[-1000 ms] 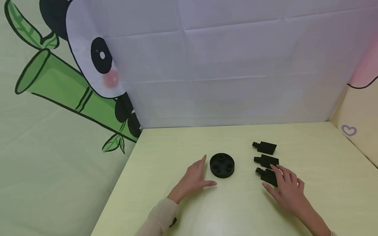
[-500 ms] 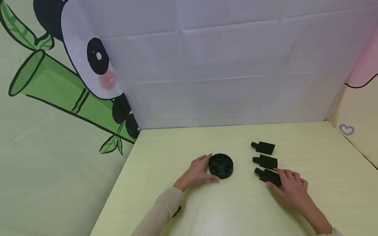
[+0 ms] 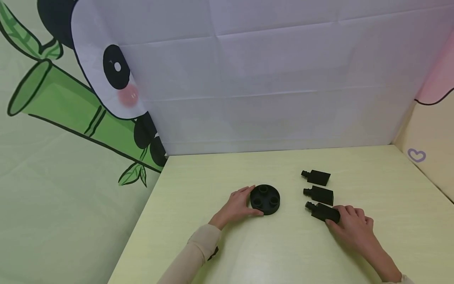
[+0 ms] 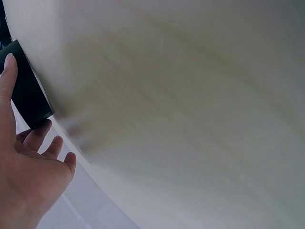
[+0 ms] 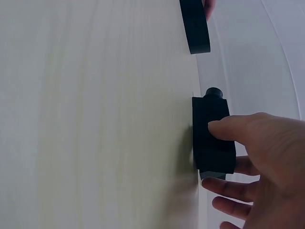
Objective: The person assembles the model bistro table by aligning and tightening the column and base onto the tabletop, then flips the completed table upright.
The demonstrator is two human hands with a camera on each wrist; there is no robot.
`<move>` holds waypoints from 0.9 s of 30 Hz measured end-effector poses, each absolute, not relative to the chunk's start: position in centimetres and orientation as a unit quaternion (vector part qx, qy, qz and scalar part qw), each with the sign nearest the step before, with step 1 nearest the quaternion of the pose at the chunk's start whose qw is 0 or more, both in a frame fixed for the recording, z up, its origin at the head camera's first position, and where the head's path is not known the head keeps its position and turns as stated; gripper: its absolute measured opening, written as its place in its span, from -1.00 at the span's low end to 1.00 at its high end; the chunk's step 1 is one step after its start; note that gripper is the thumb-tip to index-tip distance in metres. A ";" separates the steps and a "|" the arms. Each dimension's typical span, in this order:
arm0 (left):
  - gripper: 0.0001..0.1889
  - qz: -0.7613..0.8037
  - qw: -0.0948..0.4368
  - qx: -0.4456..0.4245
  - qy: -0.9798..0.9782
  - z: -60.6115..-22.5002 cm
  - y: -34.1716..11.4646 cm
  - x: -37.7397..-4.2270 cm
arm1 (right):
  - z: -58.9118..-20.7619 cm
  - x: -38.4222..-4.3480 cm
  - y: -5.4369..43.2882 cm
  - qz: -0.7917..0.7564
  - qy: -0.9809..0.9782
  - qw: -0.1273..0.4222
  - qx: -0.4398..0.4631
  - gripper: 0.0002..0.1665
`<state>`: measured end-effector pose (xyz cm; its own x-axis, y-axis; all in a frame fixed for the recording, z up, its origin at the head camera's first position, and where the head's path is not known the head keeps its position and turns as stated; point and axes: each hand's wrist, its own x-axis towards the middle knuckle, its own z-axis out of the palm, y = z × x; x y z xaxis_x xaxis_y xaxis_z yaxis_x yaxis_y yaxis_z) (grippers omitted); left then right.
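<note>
A round black disc [image 3: 263, 199] with three raised round sockets on top lies on the table. My left hand [image 3: 235, 206] grips its left side between thumb and fingers; in the left wrist view the thumb lies on the disc's side wall [image 4: 32, 98]. My right hand [image 3: 354, 230] pinches the right end of the nearest black bottle-shaped block [image 3: 323, 212], whose narrow neck points left toward the disc. In the right wrist view the thumb presses the block's flat face [image 5: 209, 155], while some fingers stay off it.
Beyond the held block lie two similar black blocks, a middle one [image 3: 318, 195] and a far one [image 3: 318, 178], necks also leftward. The pale table [image 3: 276, 252] meets a white cloth backdrop [image 3: 269, 98] at the rear and a printed panda-and-bamboo cloth [image 3: 117, 130] on the left.
My left hand has moved right from beside the disc and taken hold of it. My right hand has slid back along the nearest block to its right end and closed on it.
</note>
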<state>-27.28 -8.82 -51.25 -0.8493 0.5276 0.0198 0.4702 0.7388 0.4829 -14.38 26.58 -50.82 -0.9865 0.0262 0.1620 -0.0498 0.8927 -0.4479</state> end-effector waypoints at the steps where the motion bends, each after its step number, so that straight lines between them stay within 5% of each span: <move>1: 0.06 0.244 0.060 0.268 0.930 -51.3 -8.9 -27.3 | -50.8 -14.4 26.5 0.232 -0.969 0.083 0.007 -0.41; 15: 0.06 0.276 0.064 0.274 0.919 -51.2 -9.3 -27.1 | -48.7 -15.7 23.8 0.287 -0.942 0.157 0.081 -0.46; 27: 0.05 0.286 0.064 0.280 0.914 -51.4 -9.2 -27.4 | -44.7 -20.0 18.8 0.292 -0.934 0.130 0.160 -0.54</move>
